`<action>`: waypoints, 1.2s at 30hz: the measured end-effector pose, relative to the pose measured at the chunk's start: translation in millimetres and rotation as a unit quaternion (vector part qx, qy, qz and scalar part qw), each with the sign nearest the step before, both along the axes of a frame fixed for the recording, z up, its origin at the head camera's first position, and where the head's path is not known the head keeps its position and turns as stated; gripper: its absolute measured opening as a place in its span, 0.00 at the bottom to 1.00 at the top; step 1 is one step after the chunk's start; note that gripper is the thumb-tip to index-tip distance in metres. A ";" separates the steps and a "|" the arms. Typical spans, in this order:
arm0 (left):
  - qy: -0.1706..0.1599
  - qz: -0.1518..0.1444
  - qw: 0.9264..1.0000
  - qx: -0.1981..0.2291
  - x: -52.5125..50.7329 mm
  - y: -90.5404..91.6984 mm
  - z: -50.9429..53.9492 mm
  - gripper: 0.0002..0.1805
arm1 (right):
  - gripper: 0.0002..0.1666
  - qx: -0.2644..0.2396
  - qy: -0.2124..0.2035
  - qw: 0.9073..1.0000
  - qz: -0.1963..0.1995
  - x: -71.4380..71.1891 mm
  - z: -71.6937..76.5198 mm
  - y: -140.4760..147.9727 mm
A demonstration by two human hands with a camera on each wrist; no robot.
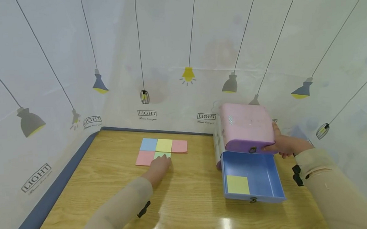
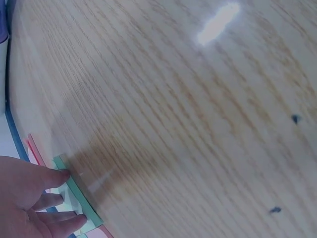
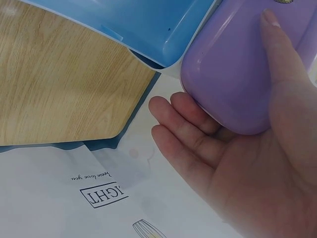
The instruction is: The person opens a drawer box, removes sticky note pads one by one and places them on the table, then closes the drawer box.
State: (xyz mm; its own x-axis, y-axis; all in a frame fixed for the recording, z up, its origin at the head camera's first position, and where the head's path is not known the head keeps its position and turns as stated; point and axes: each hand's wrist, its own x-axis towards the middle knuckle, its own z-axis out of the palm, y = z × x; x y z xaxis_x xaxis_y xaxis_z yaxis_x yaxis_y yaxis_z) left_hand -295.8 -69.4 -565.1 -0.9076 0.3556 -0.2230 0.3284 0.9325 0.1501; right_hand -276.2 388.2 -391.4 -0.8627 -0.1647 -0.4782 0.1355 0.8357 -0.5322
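Observation:
My left hand [image 1: 158, 167] rests with its fingertips on a light green sticky note pad [image 2: 72, 191], near that pad's front edge on the table. Around it lie flat pads: blue [image 1: 148, 144], yellow [image 1: 164, 145] and pink [image 1: 179, 146] in the back row, another pink [image 1: 144, 158] to its left. At the right, my right hand [image 1: 283, 145] grips the right corner of a pink storage box [image 1: 246, 122] with a purple front [image 3: 233, 69]. The thumb lies on that front, the other fingers along the side; some are partly hidden.
Below the purple front a blue drawer [image 1: 263, 176] stands pulled out, with a yellow sticky note pad [image 1: 237, 184] in its front left corner. A white sheet with printed lamps [image 1: 169, 60] hangs behind the wooden table [image 1: 187, 203]. A blue strip [image 1: 80, 155] borders the tabletop.

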 end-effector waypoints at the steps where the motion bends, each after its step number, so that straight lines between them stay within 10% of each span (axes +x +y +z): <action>1: 0.001 -0.002 1.000 -0.007 -0.3 0.4 0.6 0.15 | 0.72 -0.001 0.001 1.000 0.002 0.0 0.0 0.2; 36: 0.058 -0.030 0.998 -0.025 11.6 17.0 13.4 0.13 | 0.75 -0.016 -0.003 1.000 -0.010 -1.3 -2.9 -0.7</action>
State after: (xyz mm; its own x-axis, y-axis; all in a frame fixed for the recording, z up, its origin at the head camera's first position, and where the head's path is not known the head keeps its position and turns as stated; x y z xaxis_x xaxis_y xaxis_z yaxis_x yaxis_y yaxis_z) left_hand -284.1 -52.5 -551.7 -0.9060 0.4006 -0.1366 0.3959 0.9163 0.0614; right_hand -277.5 387.5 -394.3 -0.8632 -0.1621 -0.4782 0.1561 0.8150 -0.5581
